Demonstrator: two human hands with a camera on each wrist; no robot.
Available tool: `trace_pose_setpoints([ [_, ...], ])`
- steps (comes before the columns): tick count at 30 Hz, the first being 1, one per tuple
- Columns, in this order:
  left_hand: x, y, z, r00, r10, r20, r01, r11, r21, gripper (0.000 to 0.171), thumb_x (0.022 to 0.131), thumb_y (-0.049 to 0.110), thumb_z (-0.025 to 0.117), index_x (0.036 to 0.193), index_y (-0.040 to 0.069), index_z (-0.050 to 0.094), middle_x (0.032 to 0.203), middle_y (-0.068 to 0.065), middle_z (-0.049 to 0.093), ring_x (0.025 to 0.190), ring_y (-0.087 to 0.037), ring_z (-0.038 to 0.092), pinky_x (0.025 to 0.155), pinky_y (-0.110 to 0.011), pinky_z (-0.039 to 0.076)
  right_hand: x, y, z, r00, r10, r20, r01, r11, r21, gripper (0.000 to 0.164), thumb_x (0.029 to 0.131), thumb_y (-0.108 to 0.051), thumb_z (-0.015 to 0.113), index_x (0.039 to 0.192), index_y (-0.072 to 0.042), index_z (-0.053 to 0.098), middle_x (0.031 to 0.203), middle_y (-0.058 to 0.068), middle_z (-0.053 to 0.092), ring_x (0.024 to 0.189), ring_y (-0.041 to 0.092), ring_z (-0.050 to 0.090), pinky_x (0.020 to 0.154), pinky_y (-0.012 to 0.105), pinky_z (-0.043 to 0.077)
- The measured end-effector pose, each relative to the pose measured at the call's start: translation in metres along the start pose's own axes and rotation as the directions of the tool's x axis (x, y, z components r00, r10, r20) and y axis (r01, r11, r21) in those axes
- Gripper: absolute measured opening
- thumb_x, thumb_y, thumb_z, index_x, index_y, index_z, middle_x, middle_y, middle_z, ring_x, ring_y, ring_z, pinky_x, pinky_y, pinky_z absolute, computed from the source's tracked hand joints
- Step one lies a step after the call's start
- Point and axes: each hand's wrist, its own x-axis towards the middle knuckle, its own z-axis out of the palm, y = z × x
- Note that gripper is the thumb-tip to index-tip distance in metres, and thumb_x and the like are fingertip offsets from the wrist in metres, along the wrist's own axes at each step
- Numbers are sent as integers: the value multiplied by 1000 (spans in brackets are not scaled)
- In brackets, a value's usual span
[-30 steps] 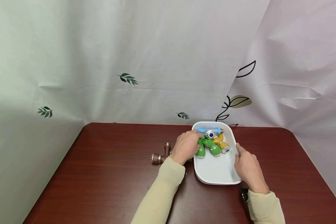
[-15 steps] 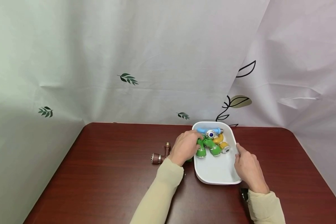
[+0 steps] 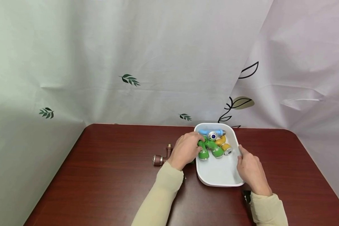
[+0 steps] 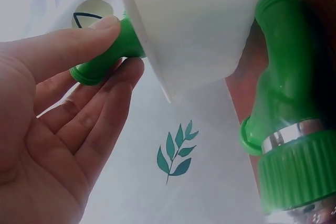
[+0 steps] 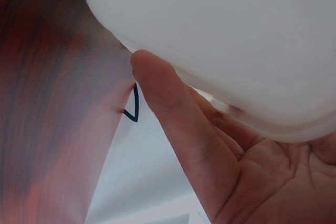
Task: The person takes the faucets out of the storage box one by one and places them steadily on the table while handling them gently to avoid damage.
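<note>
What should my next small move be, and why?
Probably lift the pinched green pipe clear of the white tray: your left hand has it beside one rim, while your right hand holds the opposite side.

Looks like a curtained-off tabletop station; can't pin down home, office or workshop. Going by pale wrinkled sheeting [image 3: 158, 53] behind and on both sides, hung down behind the back edge of the table [image 3: 101, 188]. Overlapped at a slanted seam toward the right. Printed with small green leaf sprigs [image 3: 130, 80], plus a larger line-drawn plant [image 3: 243, 103] right of centre: more household decor than shop fit-out. Dark red-brown wood-grain top, rounded far corners, slight gloss: nearer desk or dining table than bench. Slight workshop hint from pipe-like parts: brown fitting [image 3: 158, 160] on the wood, green fittings [image 3: 217, 152] in a white tray [image 3: 217, 174].
</note>
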Motion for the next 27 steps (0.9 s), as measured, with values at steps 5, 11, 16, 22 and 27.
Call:
trace_pose_setpoints([
  [5, -2, 0, -4, 1000, 4, -25, -5, 999, -36, 20, 87, 14, 79, 107, 15, 78, 115, 4, 71, 105, -11, 66, 83, -28, 53, -1, 0, 0, 1000, -6, -7, 6, 1000, -2, 49, 99, -1, 45, 145, 15, 40, 138, 40, 44, 113, 55, 55, 85, 63, 48],
  [11, -6, 1, -9, 999, 7, -50, -10, 998, -56, 20, 87, 13, 79, 107, 14, 78, 114, 2, 71, 104, -11, 67, 83, -28, 54, 0, -1, 0, 1000, -18, -9, 18, 1000, -4, 49, 98, -1, 45, 144, 15, 40, 137, 41, 45, 112, 55, 56, 84, 62, 48],
  [16, -8, 1, -11, 998, 10, -65, -13, 998, -53, 20, 87, 13, 79, 106, 13, 78, 111, 1, 72, 102, -12, 67, 82, -28, 54, 0, -1, 0, 1000, -16, -7, 16, 1000, -5, 49, 98, -1, 46, 144, 15, 40, 137, 40, 45, 113, 55, 55, 85, 63, 48],
  [22, -13, 0, -13, 998, -4, -67, 1, 999, -45, 21, 87, 16, 79, 109, 15, 78, 111, 1, 71, 100, -12, 67, 82, -28, 54, 0, -1, -1, 1000, -11, -3, 11, 1000, -4, 49, 99, -1, 45, 145, 15, 39, 138, 40, 44, 113, 55, 55, 85, 62, 48],
  [27, -17, 0, -14, 997, -5, -79, 1, 998, -58, 23, 88, 16, 79, 110, 14, 78, 109, 1, 70, 98, -11, 67, 82, -28, 54, -1, -1, -1, 1000, -6, 2, 6, 1000, -5, 49, 99, -2, 45, 145, 15, 39, 138, 40, 44, 113, 54, 55, 84, 62, 48],
])
